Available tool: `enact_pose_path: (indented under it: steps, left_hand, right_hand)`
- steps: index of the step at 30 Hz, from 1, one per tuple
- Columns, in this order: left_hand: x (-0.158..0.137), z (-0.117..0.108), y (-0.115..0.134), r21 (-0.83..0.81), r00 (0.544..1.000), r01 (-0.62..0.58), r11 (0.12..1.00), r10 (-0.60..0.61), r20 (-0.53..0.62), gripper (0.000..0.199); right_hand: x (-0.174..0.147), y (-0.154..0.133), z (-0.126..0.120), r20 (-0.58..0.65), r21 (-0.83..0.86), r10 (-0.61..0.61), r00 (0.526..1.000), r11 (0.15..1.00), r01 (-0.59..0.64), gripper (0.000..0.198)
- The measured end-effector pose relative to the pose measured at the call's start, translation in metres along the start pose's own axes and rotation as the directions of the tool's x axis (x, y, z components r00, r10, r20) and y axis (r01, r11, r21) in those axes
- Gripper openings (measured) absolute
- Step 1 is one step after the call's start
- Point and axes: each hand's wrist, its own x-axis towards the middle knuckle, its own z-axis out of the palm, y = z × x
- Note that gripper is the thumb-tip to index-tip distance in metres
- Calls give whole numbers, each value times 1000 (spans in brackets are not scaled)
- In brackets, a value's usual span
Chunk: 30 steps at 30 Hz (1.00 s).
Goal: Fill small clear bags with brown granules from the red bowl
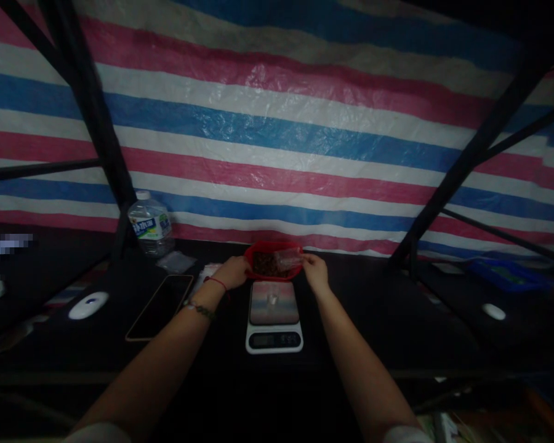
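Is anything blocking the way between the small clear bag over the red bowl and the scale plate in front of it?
Nothing visible does. The clear bag, pinched by the right hand, sits directly behind the scale.

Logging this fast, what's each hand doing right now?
Left hand: gripping the rim of the red plastic bowl.
Right hand: pinching a small clear plastic bag.

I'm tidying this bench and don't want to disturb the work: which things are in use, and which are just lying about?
In use: left hand at the red bowl; right hand holding a clear bag over it; scale in front.

Lying about: water bottle, phone, white mouse, blue tray.
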Motion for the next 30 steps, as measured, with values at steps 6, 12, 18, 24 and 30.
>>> enact_pose_path:
  steps: [6, 12, 18, 24, 30]
  left_hand:
    - [-1, -21, 36, -629, 936, 25, 777, -240, -259, 44]
    - [-6, -23, 55, -729, 935, 22, 684, -273, -228, 33]
    - [-19, -20, 57, -602, 888, 25, 798, -294, -353, 29]
    - [-20, -32, 60, -474, 901, 49, 879, -243, -359, 29]
    - [-21, -42, 71, -380, 911, 45, 924, -194, -363, 30]
  right_hand:
    - [-14, -37, 10, 83, 483, 89, 993, 868, -118, 30]
    - [-29, -51, 21, 245, 566, 56, 968, 802, -190, 30]
    - [-29, -49, 23, 338, 489, 25, 941, 849, -198, 26]
    - [-25, -52, 22, 467, 618, 22, 884, 707, -344, 31]
    - [-22, -54, 19, 495, 617, 12, 869, 699, -361, 32]
